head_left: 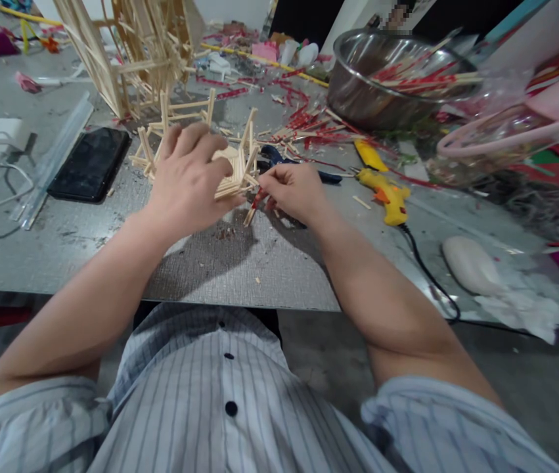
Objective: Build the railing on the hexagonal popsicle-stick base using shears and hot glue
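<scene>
A small frame of thin wooden sticks [234, 164], with upright posts around it, stands on the table before me. My left hand [188, 174] reaches over it, the index finger inside and the thumb outside its near wall, gripping that side. Its other fingers are bent and spread above the sticks. At the frame's right side, the thumb and fingers of my right hand [291, 190] pinch a short stick [249, 215] with red wrapping, its pale end pointing down. Dark-handled pliers [328, 177] lie just behind my right hand, partly hidden.
A taller wooden stick structure [146, 59] rises behind. On the left are a black phone [89, 164] and a white charger [9, 135]. A yellow glue gun [388, 197], its cable, a metal pot [358, 98] and a white mouse-shaped object [471, 263] occupy the right. Red scraps litter the back.
</scene>
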Demonstrator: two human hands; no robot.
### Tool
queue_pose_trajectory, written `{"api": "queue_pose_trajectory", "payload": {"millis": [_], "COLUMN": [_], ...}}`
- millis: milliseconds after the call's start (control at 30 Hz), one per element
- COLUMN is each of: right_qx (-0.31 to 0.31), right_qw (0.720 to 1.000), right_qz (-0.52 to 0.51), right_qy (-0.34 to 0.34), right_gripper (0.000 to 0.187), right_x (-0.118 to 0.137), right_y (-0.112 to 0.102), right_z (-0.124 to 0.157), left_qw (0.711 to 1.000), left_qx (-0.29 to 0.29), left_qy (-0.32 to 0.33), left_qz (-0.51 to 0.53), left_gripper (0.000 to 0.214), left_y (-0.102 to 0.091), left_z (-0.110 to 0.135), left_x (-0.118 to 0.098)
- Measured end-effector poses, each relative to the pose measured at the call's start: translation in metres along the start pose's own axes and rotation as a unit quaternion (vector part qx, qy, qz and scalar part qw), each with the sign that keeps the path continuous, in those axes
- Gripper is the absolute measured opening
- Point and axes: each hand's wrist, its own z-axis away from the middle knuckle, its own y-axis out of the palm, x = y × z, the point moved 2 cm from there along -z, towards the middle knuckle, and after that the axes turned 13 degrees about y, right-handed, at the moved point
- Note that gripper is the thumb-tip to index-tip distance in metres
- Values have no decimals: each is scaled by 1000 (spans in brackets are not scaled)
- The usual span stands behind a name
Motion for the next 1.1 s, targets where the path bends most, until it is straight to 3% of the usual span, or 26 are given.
{"api": "queue_pose_trajectory", "payload": {"millis": [100,200,633,800,967,1100], "right_qx": [39,57,77,79,71,76], "right_qw": [999,997,996,995,997,996], "right_qz": [-22,-34,-42,-32,-17,-40], "right_qy": [22,41,30,43,26,24], "right_gripper": [13,12,14,15,10,10], "right_x": [0,1,-2,0,-4,-7], "right_y": [2,2,0,-1,0,2], "right_z": [0,0,-1,-1,-3,-4], "left_qw": [998,997,999,1000,999,999], "left_qx": [59,75,52,12,45,3], "left_qy": [11,-1,-14,21,0,-1], "left_qz": [-6,-15,7,17,30,44], "left_gripper": [33,19,21,20,21,19], "left_y": [8,14,16,19,18,18], "left_z": [-1,-1,-1,1,0,1], "left_x": [-6,-7,-3,2,-2,-3]}}
